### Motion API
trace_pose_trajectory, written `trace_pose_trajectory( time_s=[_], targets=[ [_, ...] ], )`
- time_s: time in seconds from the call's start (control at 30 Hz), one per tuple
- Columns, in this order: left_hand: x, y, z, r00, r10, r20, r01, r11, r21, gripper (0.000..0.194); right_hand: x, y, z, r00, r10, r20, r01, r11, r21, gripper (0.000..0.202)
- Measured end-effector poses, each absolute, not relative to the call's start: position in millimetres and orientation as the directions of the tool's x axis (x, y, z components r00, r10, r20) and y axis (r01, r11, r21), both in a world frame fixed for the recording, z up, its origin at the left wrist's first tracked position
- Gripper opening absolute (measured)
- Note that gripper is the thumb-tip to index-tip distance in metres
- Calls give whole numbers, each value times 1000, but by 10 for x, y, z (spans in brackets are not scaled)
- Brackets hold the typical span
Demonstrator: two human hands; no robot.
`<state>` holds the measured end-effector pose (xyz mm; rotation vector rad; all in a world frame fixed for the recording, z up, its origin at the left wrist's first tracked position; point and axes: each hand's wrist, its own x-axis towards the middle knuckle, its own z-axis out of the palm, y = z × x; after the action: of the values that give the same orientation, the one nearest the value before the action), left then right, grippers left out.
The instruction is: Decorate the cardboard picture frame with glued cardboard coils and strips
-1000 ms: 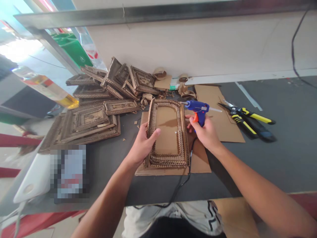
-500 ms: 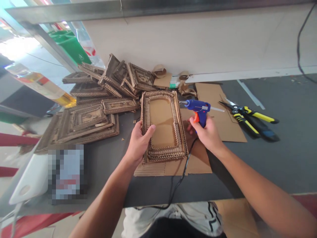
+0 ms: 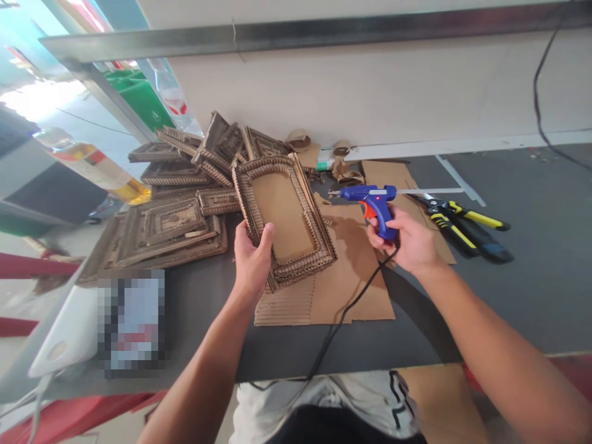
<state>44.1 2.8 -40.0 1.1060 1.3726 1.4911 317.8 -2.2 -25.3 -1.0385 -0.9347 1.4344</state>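
Note:
My left hand (image 3: pixel 252 256) grips a cardboard frame (image 3: pixel 319 237) by its left edge, thumb on the front and the other fingers behind. The frame is tilted, with ridged corrugated strips round a flat brown panel. In my right hand (image 3: pixel 409 240) is a blue glue gun (image 3: pixel 370 195) with an orange trigger, its nozzle pointing left towards the frame but apart from it. A clear glue stick (image 3: pixel 432 191) juts from the gun's back, and a black cord (image 3: pixel 354 302) hangs from its handle. Beneath lies a cardboard sheet (image 3: pixel 354 271), partly corrugated.
More cardboard frames (image 3: pixel 171 222) are piled at the left and back. Pliers with yellow-black handles (image 3: pixel 462 225) lie on the right. A bottle of yellow liquid (image 3: pixel 95 163) and a white board (image 3: pixel 69 333) are on the left. A metal bar (image 3: pixel 296 40) crosses the back.
My left hand has shifted the frame left and tilted it anticlockwise. The glue gun is now farther from the frame and held more level. The view has moved slightly.

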Motion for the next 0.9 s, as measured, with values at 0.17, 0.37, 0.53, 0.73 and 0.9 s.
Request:
trace_pose_trajectory(
  time_s=[0.17,0.37,0.53,0.73,0.9],
  targets=[
    [421,16,-317,-280,960,1,-120,-36,992,46,3270,-91,-250,-17,982,-186,-335,-181,-925,21],
    [261,19,-153,-273,958,-88,-276,10,961,42,3428,-305,-352,48,974,-220,-346,-190,-919,25],
    [224,9,-133,-251,962,-111,-245,48,968,42,3587,-482,-456,45,977,-208,-348,-180,-920,26],
    [291,-56,-26,-235,965,-120,-193,75,978,44,3702,-556,-510,54,985,-165,-317,-140,-938,26],
    [157,-286,26,-237,957,-166,-177,125,976,44,3717,-536,-544,42,992,-122,-214,-111,-971,34]
  ],
)
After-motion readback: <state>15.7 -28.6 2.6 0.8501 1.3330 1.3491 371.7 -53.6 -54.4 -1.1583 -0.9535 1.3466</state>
